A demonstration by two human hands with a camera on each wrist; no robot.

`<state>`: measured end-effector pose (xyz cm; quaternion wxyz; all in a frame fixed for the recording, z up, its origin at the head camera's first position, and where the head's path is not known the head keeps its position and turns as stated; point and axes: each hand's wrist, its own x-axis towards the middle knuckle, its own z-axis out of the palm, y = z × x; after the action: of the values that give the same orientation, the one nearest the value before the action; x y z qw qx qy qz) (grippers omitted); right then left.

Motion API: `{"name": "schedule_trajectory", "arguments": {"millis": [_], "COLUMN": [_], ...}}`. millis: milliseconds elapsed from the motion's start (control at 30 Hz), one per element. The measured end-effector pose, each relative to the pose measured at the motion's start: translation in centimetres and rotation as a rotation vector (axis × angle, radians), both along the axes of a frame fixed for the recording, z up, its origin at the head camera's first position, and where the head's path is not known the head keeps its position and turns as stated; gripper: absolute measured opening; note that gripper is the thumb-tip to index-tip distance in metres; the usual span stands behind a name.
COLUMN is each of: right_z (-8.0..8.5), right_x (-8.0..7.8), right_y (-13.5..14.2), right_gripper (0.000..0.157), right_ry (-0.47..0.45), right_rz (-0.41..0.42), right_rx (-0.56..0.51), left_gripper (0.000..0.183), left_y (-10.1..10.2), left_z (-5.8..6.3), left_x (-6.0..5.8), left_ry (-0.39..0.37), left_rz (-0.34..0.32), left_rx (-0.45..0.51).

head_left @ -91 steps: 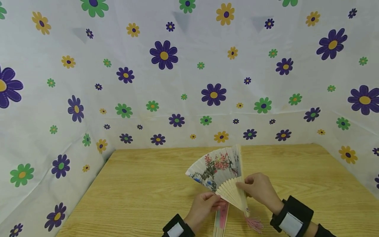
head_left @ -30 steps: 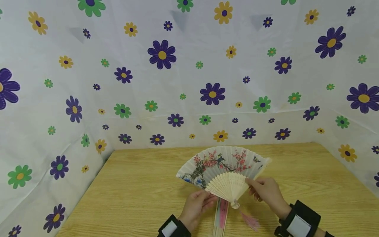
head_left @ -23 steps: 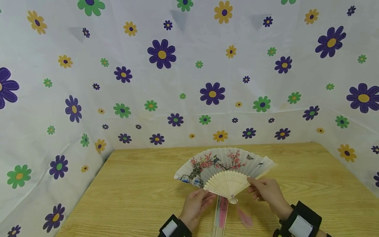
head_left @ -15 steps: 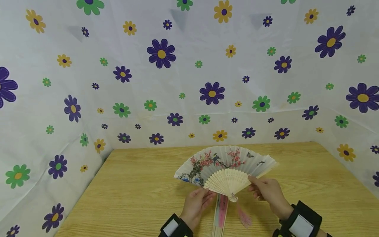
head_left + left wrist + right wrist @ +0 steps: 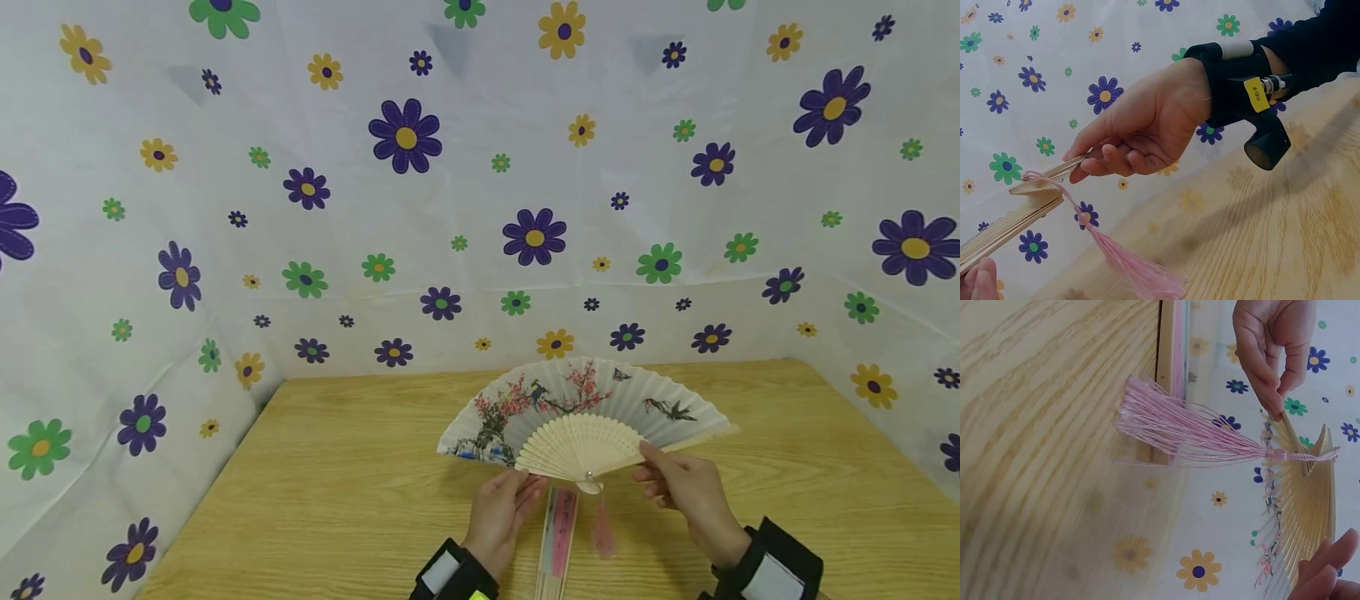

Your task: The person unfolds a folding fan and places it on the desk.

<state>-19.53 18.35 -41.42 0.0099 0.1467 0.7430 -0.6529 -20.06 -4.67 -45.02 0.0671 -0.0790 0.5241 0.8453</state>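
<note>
A folding fan [image 5: 581,442] is spread wide above the table, its white leaf painted with pink blossoms and birds, its pale ribs pierced. My left hand [image 5: 498,517] pinches the left outer rib between thumb and fingers. At the opposite edge, the thumb and fingers of my right hand [image 5: 693,496] hold the right outer rib. From the pivot hangs a pink tassel [image 5: 603,533]. The left wrist view shows the fan's ribs [image 5: 1016,225] nearly edge-on, with the left hand [image 5: 1154,115] at one end. In the right wrist view, the right fingers [image 5: 1322,572] lie along the ribs [image 5: 1304,512].
A long narrow box [image 5: 558,533] with a pink and grey label lies on the table below the fan. The wooden table [image 5: 337,483] is bounded at the back and sides by a white flowered cloth [image 5: 465,200].
The fan has spread from a partial wedge to a wide arc as my right hand moved right with its edge. Its pivot has shifted up and left, uncovering more of the box.
</note>
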Motion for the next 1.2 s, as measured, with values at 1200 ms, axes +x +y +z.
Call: {"name": "schedule_trajectory", "arguments": {"millis": [1200], "right_z": [-3.3], "right_x": [-5.0], "right_y": [13.1], "right_gripper": [0.051], "right_ry": [-0.111], "right_rz": [0.002], "right_rx": [-0.333], "left_gripper": [0.018], "left_y": [15.1], "left_z": [-2.4], "left_x": [-7.9], "left_ry": [-0.242], "left_rz": [0.080], "left_rx": [-0.086]}}
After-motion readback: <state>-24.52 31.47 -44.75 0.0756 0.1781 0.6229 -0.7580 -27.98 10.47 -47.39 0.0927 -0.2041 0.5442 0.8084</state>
